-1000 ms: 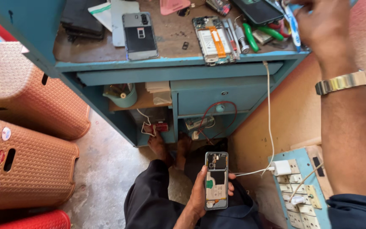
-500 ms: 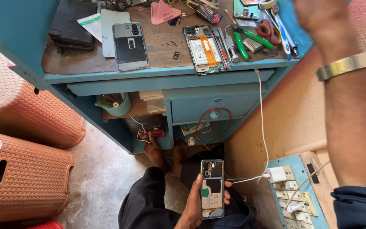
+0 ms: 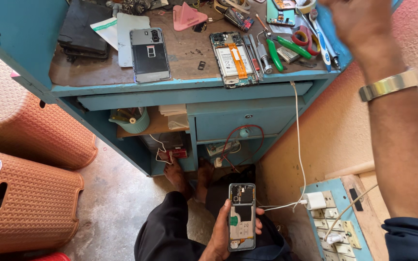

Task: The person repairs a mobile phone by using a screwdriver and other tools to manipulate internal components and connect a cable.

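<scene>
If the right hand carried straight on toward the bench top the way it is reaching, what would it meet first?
The right hand is raised over the bench's right end. Going straight on, it would probably meet the tool clutter there first: the red-handled scissors or the toothbrush. Depth is unclear, and the fingers are cut off by the frame.

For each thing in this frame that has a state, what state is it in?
Left hand: gripping an opened phone, back cover off.
Right hand: raised over the desk's right end; grip unclear.
Second opened phone: flat on the desk, internals exposed.
Grey back cover: lying flat.
Drawer: closed.
White charger: plugged into the switchboard.
</scene>
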